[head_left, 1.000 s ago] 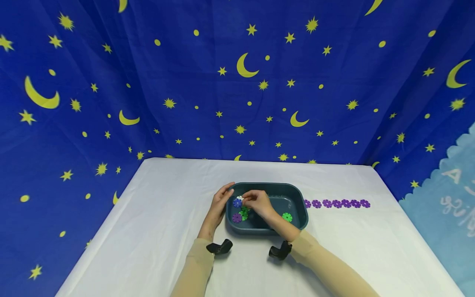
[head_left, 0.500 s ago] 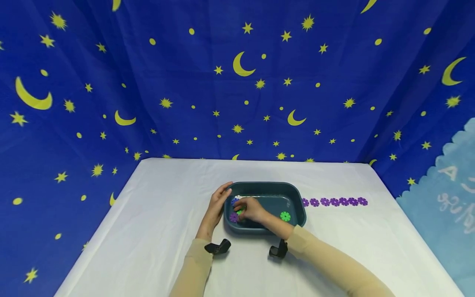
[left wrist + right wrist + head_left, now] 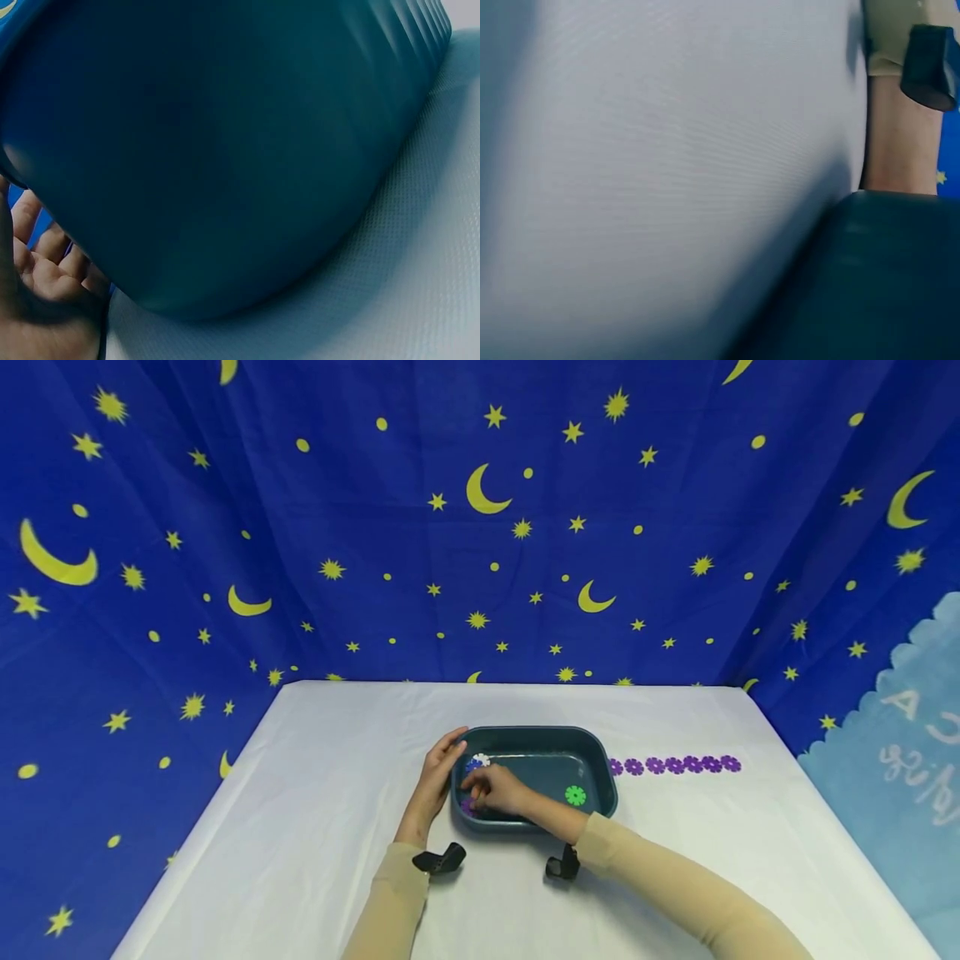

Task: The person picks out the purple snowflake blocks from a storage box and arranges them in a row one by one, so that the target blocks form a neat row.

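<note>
My left hand [image 3: 433,785] grips the left end of a dark teal plastic tub [image 3: 540,730]; in the left wrist view its curled fingers [image 3: 52,274] show beside the tub wall. Inside the tub, my right hand [image 3: 501,790] reaches down at the left with bent fingers over a purple notched plastic disc [image 3: 467,808], which they partly cover. Whether they pinch it is hidden. Just behind those fingers lie a blue disc [image 3: 473,766] and a white disc [image 3: 482,760]. A bright green disc [image 3: 575,795] lies apart, toward the tub's right end.
From the tub's right side, a straight row of several purple discs [image 3: 676,765] runs across the white tablecloth [image 3: 360,752]. Blue star-and-moon cloth [image 3: 420,568] hangs behind and at the sides. A black wrist camera [image 3: 930,71] sits on the left forearm.
My right hand has moved from beside the white disc toward the front left, over the purple disc. Green discs visible there earlier are now hidden. My left hand keeps its hold on the tub.
</note>
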`<action>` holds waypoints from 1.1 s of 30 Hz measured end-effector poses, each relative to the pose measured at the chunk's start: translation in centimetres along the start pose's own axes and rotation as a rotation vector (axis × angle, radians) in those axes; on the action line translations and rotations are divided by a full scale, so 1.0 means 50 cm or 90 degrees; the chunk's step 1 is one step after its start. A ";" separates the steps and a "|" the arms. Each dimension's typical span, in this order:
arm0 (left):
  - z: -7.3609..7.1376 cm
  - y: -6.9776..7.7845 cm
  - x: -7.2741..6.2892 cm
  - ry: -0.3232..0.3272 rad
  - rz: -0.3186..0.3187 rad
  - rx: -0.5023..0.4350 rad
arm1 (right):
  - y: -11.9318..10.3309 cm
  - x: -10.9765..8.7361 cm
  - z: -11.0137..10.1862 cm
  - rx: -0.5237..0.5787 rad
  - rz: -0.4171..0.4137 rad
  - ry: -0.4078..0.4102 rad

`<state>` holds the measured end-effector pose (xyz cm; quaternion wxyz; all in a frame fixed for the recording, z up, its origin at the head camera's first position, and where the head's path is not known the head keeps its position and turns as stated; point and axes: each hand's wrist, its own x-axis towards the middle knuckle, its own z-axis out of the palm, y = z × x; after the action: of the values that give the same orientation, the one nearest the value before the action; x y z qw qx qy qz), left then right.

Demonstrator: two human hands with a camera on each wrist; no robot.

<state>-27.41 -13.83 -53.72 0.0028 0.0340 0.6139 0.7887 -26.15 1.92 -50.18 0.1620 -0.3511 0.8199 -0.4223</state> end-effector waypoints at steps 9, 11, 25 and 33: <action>-0.001 0.002 -0.001 0.001 -0.022 -0.017 | -0.010 -0.004 -0.015 0.124 0.114 0.029; -0.001 0.002 -0.001 0.002 -0.023 -0.017 | -0.014 -0.007 -0.020 0.139 0.135 0.053; 0.002 0.000 0.003 0.005 -0.021 -0.006 | 0.001 -0.066 -0.107 0.247 0.133 0.217; 0.002 0.000 -0.001 0.010 -0.017 0.016 | 0.026 -0.118 -0.180 0.285 0.151 0.327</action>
<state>-27.34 -13.75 -53.70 0.0077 0.0196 0.6241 0.7810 -27.63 11.85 -46.07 0.0718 -0.0917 0.7560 -0.6441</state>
